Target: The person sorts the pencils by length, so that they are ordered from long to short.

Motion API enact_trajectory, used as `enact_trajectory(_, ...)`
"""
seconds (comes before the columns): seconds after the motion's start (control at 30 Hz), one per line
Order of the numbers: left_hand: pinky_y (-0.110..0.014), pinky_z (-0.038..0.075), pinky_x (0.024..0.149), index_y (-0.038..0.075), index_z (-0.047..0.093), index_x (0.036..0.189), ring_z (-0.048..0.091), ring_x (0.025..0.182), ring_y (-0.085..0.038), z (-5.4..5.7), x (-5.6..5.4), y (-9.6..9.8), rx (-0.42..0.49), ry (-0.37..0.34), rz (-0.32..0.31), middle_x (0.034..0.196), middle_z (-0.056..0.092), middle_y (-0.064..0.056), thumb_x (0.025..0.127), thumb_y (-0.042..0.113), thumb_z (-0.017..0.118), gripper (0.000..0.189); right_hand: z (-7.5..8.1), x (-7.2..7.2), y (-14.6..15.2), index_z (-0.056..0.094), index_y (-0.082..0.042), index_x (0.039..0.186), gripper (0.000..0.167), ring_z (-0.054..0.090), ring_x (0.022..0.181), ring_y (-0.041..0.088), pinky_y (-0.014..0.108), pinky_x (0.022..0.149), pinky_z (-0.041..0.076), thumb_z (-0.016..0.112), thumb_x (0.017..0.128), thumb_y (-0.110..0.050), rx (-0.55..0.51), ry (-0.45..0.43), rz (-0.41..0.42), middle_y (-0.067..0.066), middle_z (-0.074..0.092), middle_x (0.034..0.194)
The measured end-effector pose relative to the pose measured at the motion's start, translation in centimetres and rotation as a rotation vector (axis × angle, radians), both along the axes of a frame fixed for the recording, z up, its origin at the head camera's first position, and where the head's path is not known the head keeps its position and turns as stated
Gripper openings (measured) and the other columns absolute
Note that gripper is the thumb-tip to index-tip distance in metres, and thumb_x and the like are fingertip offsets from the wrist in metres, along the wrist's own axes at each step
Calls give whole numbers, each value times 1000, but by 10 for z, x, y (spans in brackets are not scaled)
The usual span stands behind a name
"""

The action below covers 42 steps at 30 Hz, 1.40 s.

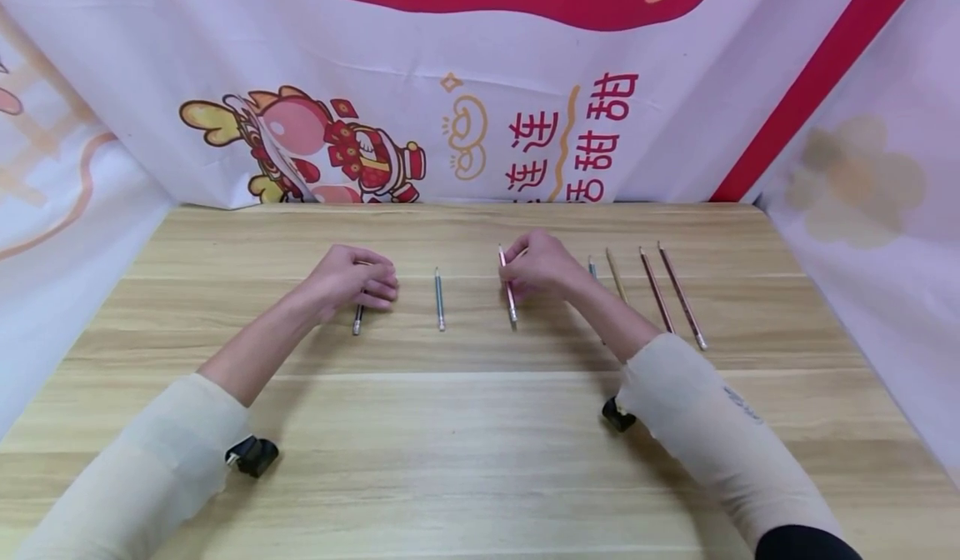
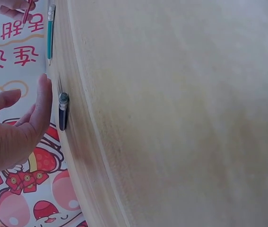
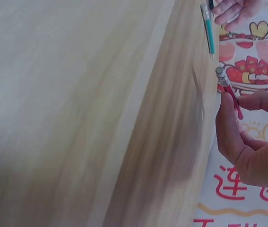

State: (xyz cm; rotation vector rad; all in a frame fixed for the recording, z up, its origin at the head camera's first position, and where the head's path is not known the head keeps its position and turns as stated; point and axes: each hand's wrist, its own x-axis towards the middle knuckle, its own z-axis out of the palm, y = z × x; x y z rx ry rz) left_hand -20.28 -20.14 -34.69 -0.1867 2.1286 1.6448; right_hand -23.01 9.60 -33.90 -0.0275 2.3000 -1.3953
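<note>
My right hand (image 1: 542,262) pinches a pink-red pencil (image 1: 511,300) between thumb and fingers. Its eraser end points toward me in the head view; the right wrist view shows the metal band and eraser (image 3: 221,73) tilted over a shadow on the table. My left hand (image 1: 356,278) reaches over a dark pencil (image 1: 357,320), covering its far part. In the left wrist view that hand's thumb and fingers stand apart, with the dark pencil's eraser end (image 2: 63,98) beside the fingertips. Between the two hands lies a teal pencil (image 1: 439,300), eraser toward me.
Right of my right hand several pencils lie side by side: a blue one (image 1: 592,267), a yellowish one (image 1: 617,272) and two brownish-red ones (image 1: 657,289), partly behind my forearm. A printed white and red cloth (image 1: 480,52) hangs along the wooden table's (image 1: 450,443) back edge.
</note>
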Motion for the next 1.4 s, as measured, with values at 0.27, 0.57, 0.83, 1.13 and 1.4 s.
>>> enact_trajectory(0.27,-35,66,87,-13,47,143,75,92,-22,-3,0,0,-2,-5,5,119,68,-26,108,10,54,42,-4,-2,22,60,7,107,17,66,67,18,35,71,68,65,92,5,7,-7,-26,16,66,89)
enact_trajectory(0.57,-34,66,87,-13,47,143,75,90,-20,-5,0,2,5,-11,0,116,69,-25,108,10,54,43,-11,-3,43,60,6,110,19,69,70,20,37,73,69,66,92,5,49,-27,-49,19,69,91)
enact_trajectory(0.83,-34,66,85,-15,47,141,75,86,-19,-11,-4,9,26,-12,-3,108,72,-21,106,5,55,41,-15,-3,60,59,8,111,20,69,67,18,35,71,68,66,92,6,49,-38,-67,17,70,84)
enact_trajectory(1.13,-36,66,88,-12,47,143,75,93,-23,-2,-4,12,-19,7,-9,124,65,-30,107,7,56,42,-14,0,72,57,9,113,24,68,65,18,33,67,68,67,91,7,43,-59,-78,14,69,78)
enact_trajectory(1.4,-36,66,86,-13,47,142,74,88,-20,1,-3,12,-80,30,-22,123,65,-30,105,6,59,43,-14,1,76,56,11,116,29,69,66,19,34,69,68,69,91,8,33,-59,-81,18,69,87)
